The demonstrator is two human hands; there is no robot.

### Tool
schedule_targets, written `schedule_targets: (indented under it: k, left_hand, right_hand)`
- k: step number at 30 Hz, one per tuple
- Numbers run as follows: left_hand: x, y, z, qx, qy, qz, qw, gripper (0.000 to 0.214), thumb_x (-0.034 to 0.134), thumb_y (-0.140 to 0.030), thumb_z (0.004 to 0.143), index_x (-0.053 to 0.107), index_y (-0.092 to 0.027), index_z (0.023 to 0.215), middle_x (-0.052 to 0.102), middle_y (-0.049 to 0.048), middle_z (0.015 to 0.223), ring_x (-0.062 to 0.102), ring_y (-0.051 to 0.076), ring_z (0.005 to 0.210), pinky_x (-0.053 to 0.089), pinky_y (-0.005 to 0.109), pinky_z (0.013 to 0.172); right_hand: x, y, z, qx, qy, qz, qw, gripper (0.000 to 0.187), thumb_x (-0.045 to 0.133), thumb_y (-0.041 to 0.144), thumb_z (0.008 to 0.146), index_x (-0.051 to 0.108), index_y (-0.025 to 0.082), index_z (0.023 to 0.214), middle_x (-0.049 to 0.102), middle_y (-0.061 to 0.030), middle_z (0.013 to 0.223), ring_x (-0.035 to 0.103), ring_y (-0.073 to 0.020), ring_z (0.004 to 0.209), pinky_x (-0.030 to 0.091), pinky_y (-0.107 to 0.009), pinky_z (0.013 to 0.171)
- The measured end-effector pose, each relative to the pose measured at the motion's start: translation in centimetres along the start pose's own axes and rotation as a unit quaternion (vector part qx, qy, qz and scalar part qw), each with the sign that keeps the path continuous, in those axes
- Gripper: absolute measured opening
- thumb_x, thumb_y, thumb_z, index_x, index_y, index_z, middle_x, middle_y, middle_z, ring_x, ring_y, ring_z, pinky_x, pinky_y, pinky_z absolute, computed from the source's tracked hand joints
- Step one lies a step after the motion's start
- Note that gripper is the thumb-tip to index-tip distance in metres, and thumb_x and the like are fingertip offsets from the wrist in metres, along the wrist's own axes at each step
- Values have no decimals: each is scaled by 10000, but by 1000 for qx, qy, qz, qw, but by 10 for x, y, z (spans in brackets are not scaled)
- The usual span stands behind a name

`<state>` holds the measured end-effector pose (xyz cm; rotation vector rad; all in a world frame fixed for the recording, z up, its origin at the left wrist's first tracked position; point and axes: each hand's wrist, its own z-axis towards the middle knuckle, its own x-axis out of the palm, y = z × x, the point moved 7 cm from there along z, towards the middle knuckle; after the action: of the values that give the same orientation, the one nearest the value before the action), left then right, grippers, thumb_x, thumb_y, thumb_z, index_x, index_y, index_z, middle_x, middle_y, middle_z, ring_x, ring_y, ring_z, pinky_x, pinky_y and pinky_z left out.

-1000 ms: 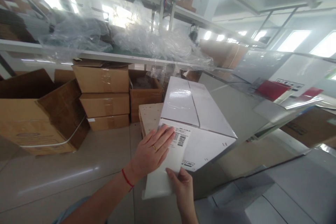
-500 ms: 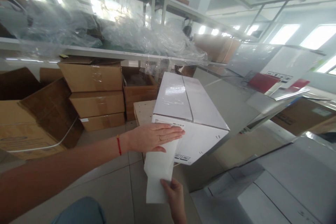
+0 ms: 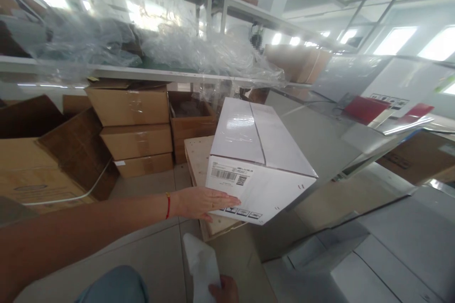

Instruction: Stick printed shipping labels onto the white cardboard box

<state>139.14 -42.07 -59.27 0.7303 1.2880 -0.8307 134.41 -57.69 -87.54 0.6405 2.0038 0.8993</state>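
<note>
A white carton (image 3: 280, 189) stands on a low wooden pallet (image 3: 197, 151). On its near side is a white shipping label (image 3: 229, 177) with a barcode and a square code. My left hand (image 3: 204, 202) lies flat on that side, below the barcode, fingers stretched out and holding nothing. Lower down, my right hand (image 3: 225, 289) pinches a strip of white backing paper (image 3: 203, 262), which hangs apart from the carton. Part of the right hand is cut off by the bottom edge of the view.
Brown cardboard boxes (image 3: 137, 139) are stacked at the left, beside an open carton (image 3: 71, 147). Clear plastic wrap (image 3: 213, 52) covers the shelf behind. More white cartons (image 3: 398, 236) stand at the lower right. My knee (image 3: 113, 286) shows at the bottom.
The backing paper has come away from the carton, drawn downward by my right hand. My left hand has slid down the carton's side, and the label's barcode now shows.
</note>
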Motion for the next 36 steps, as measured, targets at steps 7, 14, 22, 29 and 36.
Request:
schedule_targets:
  k: [7, 14, 22, 29, 36]
  left_hand:
    - [-16, -31, -2, 1, -67, 61, 996, 418, 511, -378, 993, 585, -138, 1328, 621, 136, 1399, 543, 232, 1335, 381, 361, 1203]
    - [-125, 55, -71, -398, -565, -38, 722, 329, 399, -295, 1006, 490, -217, 699, 561, 7, 692, 539, 175, 700, 430, 333, 750]
    - [-105, 221, -3, -384, -575, -413, 593, 288, 566, -420, 912, 641, -156, 1002, 676, 123, 1191, 581, 264, 1169, 425, 342, 1001]
    - [-124, 275, 40, -326, -515, -501, 614, 338, 668, -452, 846, 687, -127, 935, 728, 95, 873, 652, 234, 834, 500, 331, 792]
    - [-110, 318, 41, -337, -516, -527, 585, 164, 681, -290, 760, 661, -155, 851, 660, 35, 704, 618, 205, 738, 489, 309, 734]
  right_hand:
    - [-21, 20, -14, -5, 47, -117, 992, 169, 660, 97, 526, 741, 224, 602, 738, -77, 736, 714, -333, 886, 521, -383, 833]
    - [-154, 166, -55, -290, 32, -38, 956, 216, 601, 308, 863, 782, 214, 792, 751, -53, 807, 683, -220, 797, 525, -281, 771]
    - [-260, 247, -45, -361, -115, 254, 890, 291, 820, 462, 723, 741, 187, 668, 685, -11, 591, 581, -158, 505, 468, -236, 472]
    - [-279, 201, -24, -313, -247, 593, 699, 234, 678, 425, 840, 746, 265, 998, 765, 19, 824, 694, -176, 771, 590, -293, 704]
    - [-265, 204, -21, -307, -282, 587, 694, 377, 649, 385, 910, 655, 281, 1272, 782, 24, 957, 710, -165, 872, 602, -296, 834]
